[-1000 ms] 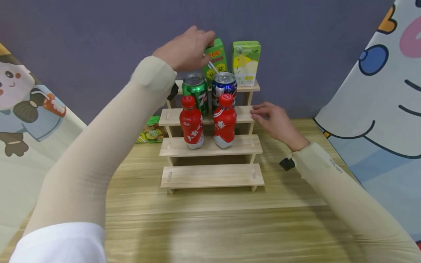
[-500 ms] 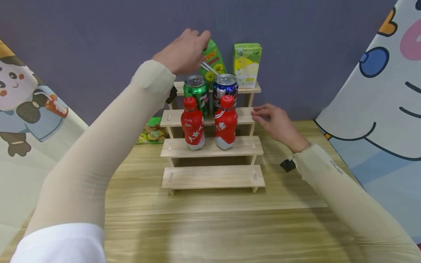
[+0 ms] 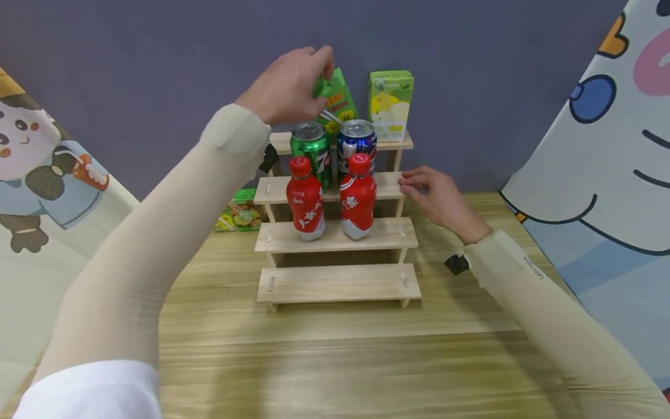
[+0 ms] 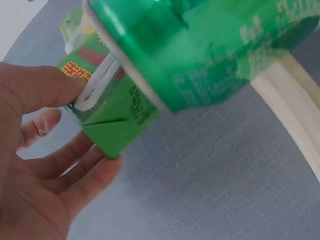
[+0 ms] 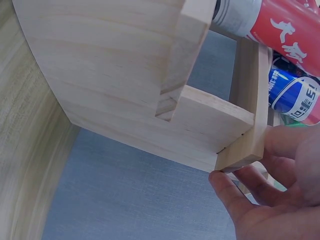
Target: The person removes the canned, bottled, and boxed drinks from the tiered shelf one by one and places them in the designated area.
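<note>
A green juice carton (image 3: 341,98) with white straws on its front leans left on the top step of the wooden display rack (image 3: 337,283). My left hand (image 3: 293,84) holds this carton (image 4: 117,137), thumb over the straw side and fingertips at the opposite side and corner. My right hand (image 3: 439,201) pinches the right end of the third step up; in the right wrist view my fingers grip that board's end (image 5: 242,150). A second, yellow-green juice carton (image 3: 390,105) stands upright to the right of the held one.
A green can (image 3: 312,148) and a blue can (image 3: 357,142) stand just in front of the cartons. Two red bottles (image 3: 306,201) occupy the step below. A snack packet (image 3: 243,212) lies left of the rack. A grey wall (image 3: 471,87) rises behind.
My left hand has shifted slightly left and down with the green carton, which tilts further left. My right hand stays on the rack.
</note>
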The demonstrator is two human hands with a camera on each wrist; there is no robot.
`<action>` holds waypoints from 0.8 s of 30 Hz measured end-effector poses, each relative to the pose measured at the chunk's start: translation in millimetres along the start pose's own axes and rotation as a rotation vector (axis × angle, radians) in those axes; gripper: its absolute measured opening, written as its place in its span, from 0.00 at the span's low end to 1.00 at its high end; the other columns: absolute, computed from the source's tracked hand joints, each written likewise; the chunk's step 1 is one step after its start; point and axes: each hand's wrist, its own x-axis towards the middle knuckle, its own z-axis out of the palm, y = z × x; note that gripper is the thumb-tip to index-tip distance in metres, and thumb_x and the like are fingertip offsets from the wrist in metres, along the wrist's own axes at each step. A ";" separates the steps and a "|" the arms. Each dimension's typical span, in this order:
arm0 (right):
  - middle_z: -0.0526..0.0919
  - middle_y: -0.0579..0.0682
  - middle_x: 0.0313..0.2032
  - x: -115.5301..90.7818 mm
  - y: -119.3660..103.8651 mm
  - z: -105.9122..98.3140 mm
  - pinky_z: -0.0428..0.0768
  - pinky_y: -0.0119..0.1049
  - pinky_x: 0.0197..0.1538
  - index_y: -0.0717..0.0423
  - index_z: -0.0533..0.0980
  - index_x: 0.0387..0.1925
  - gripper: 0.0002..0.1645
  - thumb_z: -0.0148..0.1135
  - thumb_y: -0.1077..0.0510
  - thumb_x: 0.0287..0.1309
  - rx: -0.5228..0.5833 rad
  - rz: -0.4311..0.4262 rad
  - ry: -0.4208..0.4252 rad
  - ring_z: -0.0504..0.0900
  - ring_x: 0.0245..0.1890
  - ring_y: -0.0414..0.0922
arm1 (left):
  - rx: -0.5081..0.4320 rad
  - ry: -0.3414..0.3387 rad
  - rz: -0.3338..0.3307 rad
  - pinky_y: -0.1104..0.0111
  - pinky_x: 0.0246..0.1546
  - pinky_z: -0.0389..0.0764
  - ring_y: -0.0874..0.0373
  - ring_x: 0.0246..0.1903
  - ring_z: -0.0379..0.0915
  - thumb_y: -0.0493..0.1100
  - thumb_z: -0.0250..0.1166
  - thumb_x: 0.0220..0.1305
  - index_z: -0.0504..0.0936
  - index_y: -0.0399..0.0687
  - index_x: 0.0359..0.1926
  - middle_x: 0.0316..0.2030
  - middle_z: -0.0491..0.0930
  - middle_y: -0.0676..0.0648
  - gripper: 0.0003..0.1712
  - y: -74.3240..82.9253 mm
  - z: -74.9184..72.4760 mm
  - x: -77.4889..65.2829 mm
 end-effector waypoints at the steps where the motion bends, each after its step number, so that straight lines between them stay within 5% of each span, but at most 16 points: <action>1: 0.74 0.56 0.54 0.4 0.0 0.7 0.74 0.49 0.52 0.65 0.78 0.50 0.17 0.59 0.58 0.63 0.003 -0.001 0.000 0.75 0.53 0.54 | 0.010 0.012 0.009 0.65 0.50 0.72 0.52 0.49 0.63 0.43 0.56 0.65 0.67 0.44 0.57 0.52 0.69 0.44 0.20 -0.1 0.2 -1.4; 13: 0.75 0.56 0.54 2.9 -3.5 5.1 0.73 0.49 0.53 0.65 0.78 0.50 0.17 0.59 0.59 0.63 0.012 -0.003 0.002 0.75 0.53 0.54 | -0.005 0.175 -0.044 0.62 0.52 0.70 0.50 0.52 0.59 0.43 0.55 0.66 0.72 0.40 0.53 0.53 0.70 0.42 0.17 -19.6 -23.2 -25.3; 24: 0.75 0.57 0.54 5.2 -0.5 4.5 0.73 0.49 0.53 0.65 0.79 0.50 0.17 0.59 0.59 0.63 0.003 -0.029 0.015 0.75 0.52 0.55 | -0.006 0.176 -0.172 0.56 0.43 0.73 0.47 0.52 0.58 0.43 0.56 0.65 0.72 0.36 0.53 0.52 0.70 0.39 0.19 -61.1 -47.7 -77.2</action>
